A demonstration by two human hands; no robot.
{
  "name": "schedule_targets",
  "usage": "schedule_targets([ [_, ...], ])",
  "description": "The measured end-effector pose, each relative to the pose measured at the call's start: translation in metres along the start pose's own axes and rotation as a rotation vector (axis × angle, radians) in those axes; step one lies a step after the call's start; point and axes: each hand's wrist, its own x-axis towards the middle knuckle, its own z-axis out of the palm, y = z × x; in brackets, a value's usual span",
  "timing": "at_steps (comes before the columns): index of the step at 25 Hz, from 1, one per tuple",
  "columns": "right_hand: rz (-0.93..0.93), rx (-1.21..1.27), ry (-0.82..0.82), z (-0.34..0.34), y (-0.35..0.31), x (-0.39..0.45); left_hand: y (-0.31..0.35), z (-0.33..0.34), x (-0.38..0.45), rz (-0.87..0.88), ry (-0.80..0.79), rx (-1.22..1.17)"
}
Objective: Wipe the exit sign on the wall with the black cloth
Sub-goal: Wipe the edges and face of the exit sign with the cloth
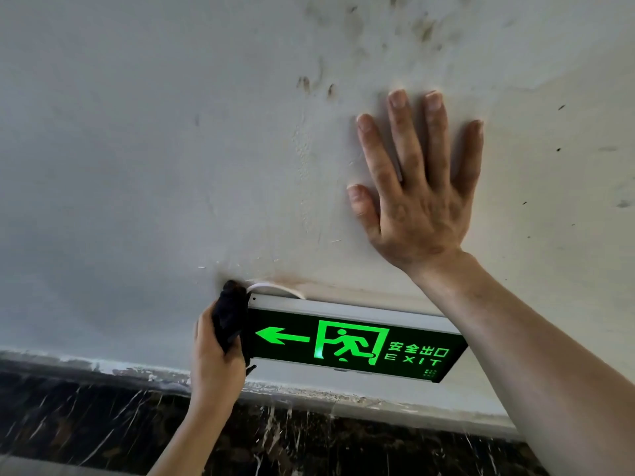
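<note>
Right forearm (536,345) across exit sign (350,345)

Both forearms bare, no sleeves; right hand (417,187) grimy, smudged.

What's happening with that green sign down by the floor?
A person is cleaning a lit green exit sign mounted low on the wall, just above a dark marble skirting. Their left hand grips a bunched black cloth pressed against the sign's left end, beside the arrow. Their right hand is spread flat on the wall above the sign, apparently for support. A thin white cable curves out over the sign's top edge. The wall around shows dirty smudges.
</note>
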Motion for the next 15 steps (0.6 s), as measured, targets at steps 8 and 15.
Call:
schedule_targets([
  [8,-0.008,-0.023,0.03,0.004,-0.001,0.0,-0.021,0.006,-0.002,-0.068,-0.023,0.112],
  [15,-0.005,-0.043,0.031,0.007,0.0,0.0,-0.039,0.007,0.002,-0.075,-0.056,0.175],
])
